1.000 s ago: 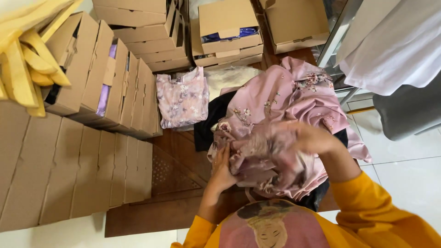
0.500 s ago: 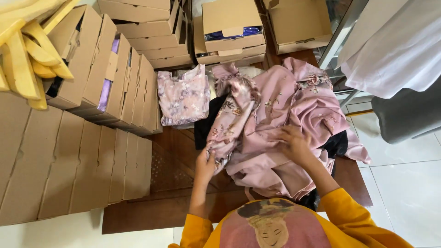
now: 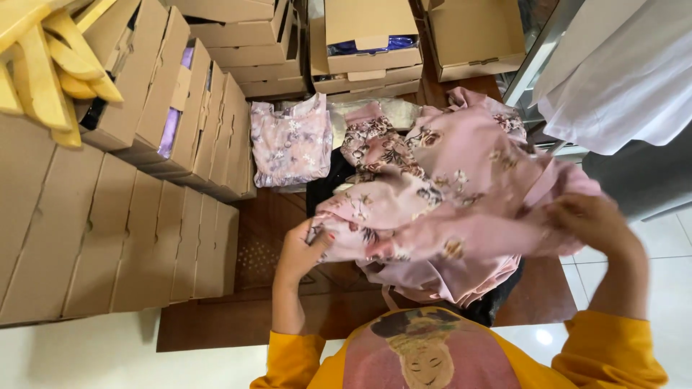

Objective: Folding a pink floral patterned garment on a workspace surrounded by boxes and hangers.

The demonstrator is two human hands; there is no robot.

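**Pink floral garment held up over a low table stacked round with boxes**

A pink floral garment [image 3: 447, 209] is stretched between two bare hands above a dark wooden table [image 3: 252, 245], near the middle of the scene and just in front of the person in the yellow top. The left hand [image 3: 306, 248] has its fingers closed on the garment's left edge, thumb tucked into the cloth. The right hand [image 3: 595, 223] is blurred, but its fingers appear curled round a bunched fold at the right end. More of the same pink fabric lies heaped beneath [image 3: 440, 277], over something dark. Farther back and to the left, a folded floral piece [image 3: 292, 140] lies flat on the table. Rows of shut cardboard boxes [image 3: 122, 245] stand along the left, with further boxes at the far edge, one open box [image 3: 371, 50] showing blue wrapping. Yellow hangers [image 3: 43, 72] crowd the far left corner; white cloth [image 3: 620, 65] hangs at the far right. Handling such thin, slippery cloth well likely means keeping both grips at matching edges and holding the span taut and level, clear of the heap below, so that no fold drags or twists
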